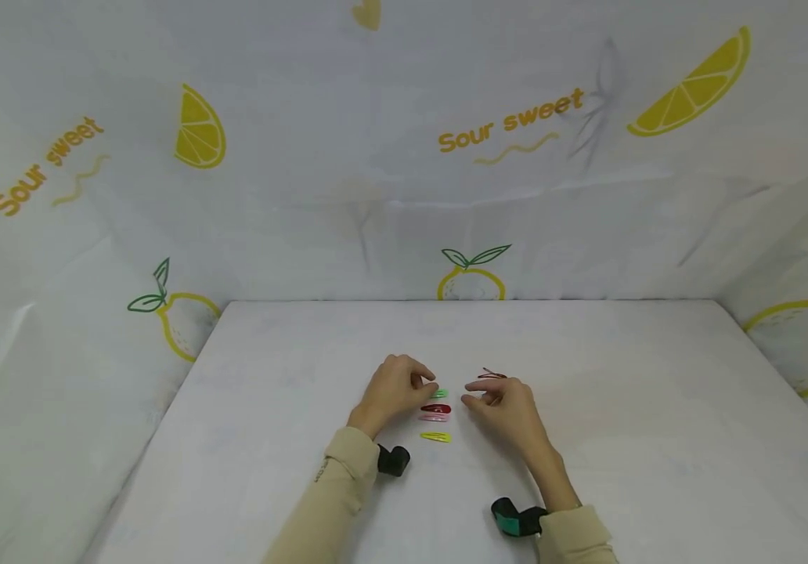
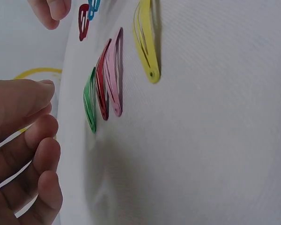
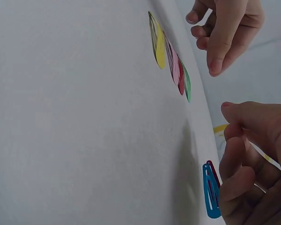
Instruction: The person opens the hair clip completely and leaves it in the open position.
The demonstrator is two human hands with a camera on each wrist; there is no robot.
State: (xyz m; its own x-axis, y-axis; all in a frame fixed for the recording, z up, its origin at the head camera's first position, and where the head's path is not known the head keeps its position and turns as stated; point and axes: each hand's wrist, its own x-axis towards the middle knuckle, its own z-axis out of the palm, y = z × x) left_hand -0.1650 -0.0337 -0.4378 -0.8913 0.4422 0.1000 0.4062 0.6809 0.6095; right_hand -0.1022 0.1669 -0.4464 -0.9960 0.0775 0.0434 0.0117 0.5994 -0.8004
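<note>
Snap hair clips lie in a column on the white table: green [image 1: 440, 394], red [image 1: 436, 408], pink [image 1: 434, 418] and yellow [image 1: 435, 437]. My left hand [image 1: 393, 385] hovers by the green clip, its fingers loosely bent with nothing between them. Across a small gap, my right hand [image 1: 510, 406] faces it, thumb and forefinger near each other and no clip held. Just beyond the right hand lies another red clip [image 1: 492, 374]. The right wrist view shows a blue clip [image 3: 210, 192] overlapping that red one, partly behind the fingers; the right hand hides it in the head view.
The white tabletop [image 1: 291, 345] stretches to both sides of the hands. A white curtain [image 1: 305, 219] with lemon prints stands along its back and sides. Black wrist mounts [image 1: 394, 460] sit below each hand, close over the table.
</note>
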